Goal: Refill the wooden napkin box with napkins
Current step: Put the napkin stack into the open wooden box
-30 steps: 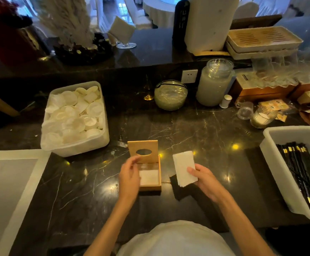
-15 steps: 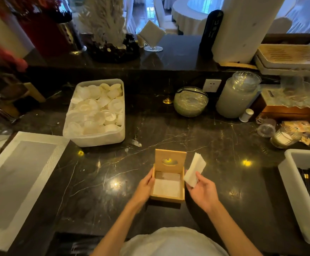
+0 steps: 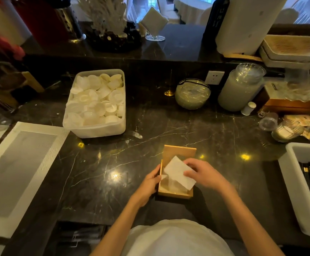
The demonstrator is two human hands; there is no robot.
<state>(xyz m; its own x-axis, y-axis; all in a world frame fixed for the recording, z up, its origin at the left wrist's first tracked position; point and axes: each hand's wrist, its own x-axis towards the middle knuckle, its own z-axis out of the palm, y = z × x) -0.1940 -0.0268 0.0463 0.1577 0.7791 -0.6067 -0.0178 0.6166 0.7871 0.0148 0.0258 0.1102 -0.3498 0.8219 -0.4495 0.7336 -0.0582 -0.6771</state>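
Observation:
A small wooden napkin box (image 3: 175,194) sits on the dark marble counter in front of me, its lid standing open at the far side. My left hand (image 3: 147,184) grips the box's left wall. My right hand (image 3: 205,173) holds a stack of white napkins (image 3: 178,172) tilted over the box opening, partly inside it. The bottom of the box is mostly hidden under the napkins.
A white tub of round white pieces (image 3: 97,103) stands at the back left. A placemat (image 3: 21,163) lies far left. A glass bowl (image 3: 193,93) and jar (image 3: 241,87) stand behind. A white bin of black chopsticks (image 3: 294,182) is at the right.
My right hand has carried the napkins from beside the box to over its opening. My left hand has stayed on the box's left side. The view has shifted.

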